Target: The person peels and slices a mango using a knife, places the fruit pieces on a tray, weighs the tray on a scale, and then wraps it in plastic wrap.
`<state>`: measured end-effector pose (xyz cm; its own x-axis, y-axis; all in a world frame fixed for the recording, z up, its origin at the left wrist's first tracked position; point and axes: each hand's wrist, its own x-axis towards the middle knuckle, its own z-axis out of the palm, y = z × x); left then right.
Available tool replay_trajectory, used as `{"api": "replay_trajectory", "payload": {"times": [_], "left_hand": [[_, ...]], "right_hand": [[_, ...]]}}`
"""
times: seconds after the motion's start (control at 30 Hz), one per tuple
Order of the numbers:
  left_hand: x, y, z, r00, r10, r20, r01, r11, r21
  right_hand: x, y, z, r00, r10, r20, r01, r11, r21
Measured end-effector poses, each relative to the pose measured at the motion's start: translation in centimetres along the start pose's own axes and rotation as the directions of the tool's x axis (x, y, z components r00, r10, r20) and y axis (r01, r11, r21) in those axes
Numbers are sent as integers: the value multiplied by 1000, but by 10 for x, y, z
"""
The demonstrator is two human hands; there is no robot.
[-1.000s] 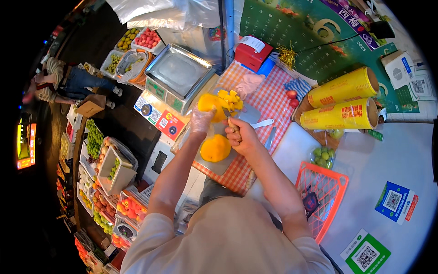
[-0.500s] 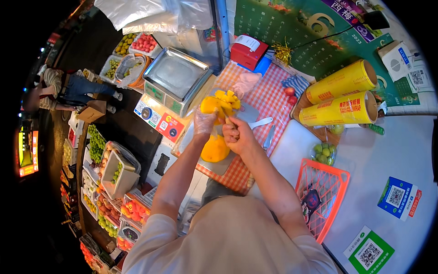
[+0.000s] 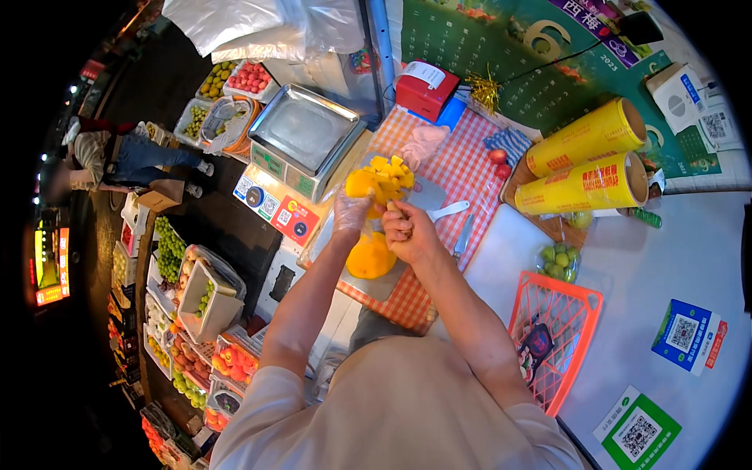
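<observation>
The yellow fruit [image 3: 360, 185] is in the left hand [image 3: 352, 210], whose fingers, in a thin clear glove, are curled around it. Yellow cubes [image 3: 393, 169] bunch up just to the right of those fingers; I can't tell if they are joined to the fruit. The right hand [image 3: 410, 233] has its fingers bent tight around a tan handle [image 3: 393, 207], close below the cubes. I can't see the far end. To do this well, hold the fruit snug, go slowly, and keep the left fingers out of the way. A bigger yellow fruit [image 3: 370, 257] sits just below the left fingers, on a grey board [image 3: 386, 288] on the checked desk [image 3: 479, 145]. A knife [image 3: 464, 236] lies right of the right fingers.
</observation>
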<state>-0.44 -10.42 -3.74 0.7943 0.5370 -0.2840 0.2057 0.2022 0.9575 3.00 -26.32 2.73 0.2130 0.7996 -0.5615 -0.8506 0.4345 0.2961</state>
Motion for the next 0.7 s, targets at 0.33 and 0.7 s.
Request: {"api": "replay_trajectory", "payload": {"times": [0.33,0.7], "left_hand": [[3,-13,-2,996,-78,36,82,985,-150],[7,6,-26,978,-174,111,205,884,-420]], "right_hand": [[-7,-3,7,1000,-6,16,5,999,35],[-45,1,3,882,-418,-217,162,702,-694]]}}
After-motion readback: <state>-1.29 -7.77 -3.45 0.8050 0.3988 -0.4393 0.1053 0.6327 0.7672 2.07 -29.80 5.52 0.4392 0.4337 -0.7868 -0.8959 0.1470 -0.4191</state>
